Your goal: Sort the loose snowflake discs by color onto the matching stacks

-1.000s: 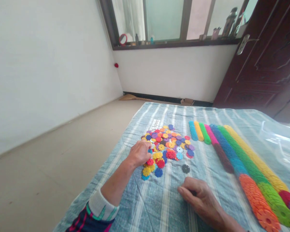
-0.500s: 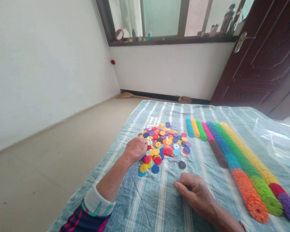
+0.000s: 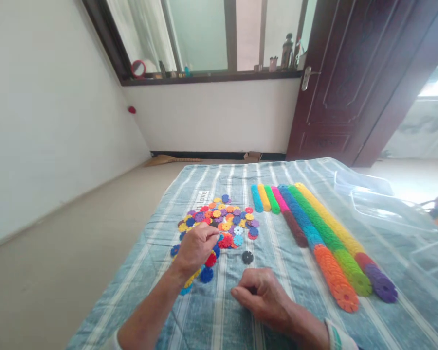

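A loose pile of notched plastic discs in mixed colours lies on the striped cloth. Over its near part is my left hand, thumb and fingertips pinched together. A bit of blue disc shows right at those fingertips, but I cannot tell whether they hold it or it lies in the pile. My right hand rests on the cloth, curled closed; whatever is inside the fingers is hidden. Just beyond it a single black disc lies flat, apart from the pile.
Long overlapping rows of discs sorted by colour, including an orange stretch and a yellow one, run along the right. Shorter rows stand behind. Clear plastic boxes sit at the right edge of the striped cloth.
My left hand has moved from the pile's left side toward its near middle, fingers still pinched. My right hand stays closed near the black disc. The view has turned to the right.
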Motion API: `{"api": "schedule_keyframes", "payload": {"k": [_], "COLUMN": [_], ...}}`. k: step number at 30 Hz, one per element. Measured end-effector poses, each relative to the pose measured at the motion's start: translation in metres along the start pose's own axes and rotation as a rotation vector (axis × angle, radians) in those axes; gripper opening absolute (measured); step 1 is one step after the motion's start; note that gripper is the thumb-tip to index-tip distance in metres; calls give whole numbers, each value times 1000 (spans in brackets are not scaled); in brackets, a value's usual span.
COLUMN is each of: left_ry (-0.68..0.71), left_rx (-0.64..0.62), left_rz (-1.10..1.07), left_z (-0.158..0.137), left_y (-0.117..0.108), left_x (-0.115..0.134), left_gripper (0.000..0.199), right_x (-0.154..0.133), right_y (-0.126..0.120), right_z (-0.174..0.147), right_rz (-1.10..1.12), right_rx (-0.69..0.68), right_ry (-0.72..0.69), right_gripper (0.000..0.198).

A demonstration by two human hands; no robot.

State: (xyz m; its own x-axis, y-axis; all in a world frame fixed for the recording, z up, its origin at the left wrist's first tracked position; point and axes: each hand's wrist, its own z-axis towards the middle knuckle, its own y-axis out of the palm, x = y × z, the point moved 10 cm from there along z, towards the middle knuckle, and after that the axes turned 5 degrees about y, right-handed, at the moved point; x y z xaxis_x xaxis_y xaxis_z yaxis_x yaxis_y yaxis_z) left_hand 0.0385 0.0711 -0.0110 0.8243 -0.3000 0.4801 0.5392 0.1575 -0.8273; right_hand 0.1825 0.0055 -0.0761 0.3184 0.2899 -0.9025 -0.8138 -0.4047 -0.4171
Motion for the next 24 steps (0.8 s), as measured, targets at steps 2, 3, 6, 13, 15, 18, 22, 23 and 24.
{"api": "schedule_keyframes", "payload": {"k": [2, 3, 6, 13, 15, 18, 22, 23, 24], "left_ry": [38, 57, 110, 95, 77, 59, 59, 62, 64], "left_rx": [2, 1, -5, -66, -98, -122, -118, -115, -111], "left_rz": [-36, -48, -64, 5, 59, 105, 120, 121, 121], "left_z": [15, 25, 58, 122, 131, 139, 142, 142, 141], "left_y": [11, 18, 40, 88, 97, 104, 107, 108, 108], "left_x": [13, 20, 39, 55, 53, 48, 44, 43, 42], "left_gripper": [22, 21, 21, 20, 22, 24, 24, 23, 22], "right_x": [0, 0, -3, -5, -6, -9, -10, -9, -9], "right_y": [0, 0, 0, 0, 0, -1, -2, -2, -1], "right_z": [2, 2, 4, 10, 11, 11, 11, 11, 11], "right_rz": [5, 6, 9, 30, 29, 16, 16, 16, 13], "right_rx": [5, 11, 22, 17, 7, 9, 19, 17, 17], "right_ry": [2, -1, -29, -27, -18, -22, -25, -24, -24], "right_gripper": [35, 35, 35, 35, 37, 40, 42, 42, 42]}}
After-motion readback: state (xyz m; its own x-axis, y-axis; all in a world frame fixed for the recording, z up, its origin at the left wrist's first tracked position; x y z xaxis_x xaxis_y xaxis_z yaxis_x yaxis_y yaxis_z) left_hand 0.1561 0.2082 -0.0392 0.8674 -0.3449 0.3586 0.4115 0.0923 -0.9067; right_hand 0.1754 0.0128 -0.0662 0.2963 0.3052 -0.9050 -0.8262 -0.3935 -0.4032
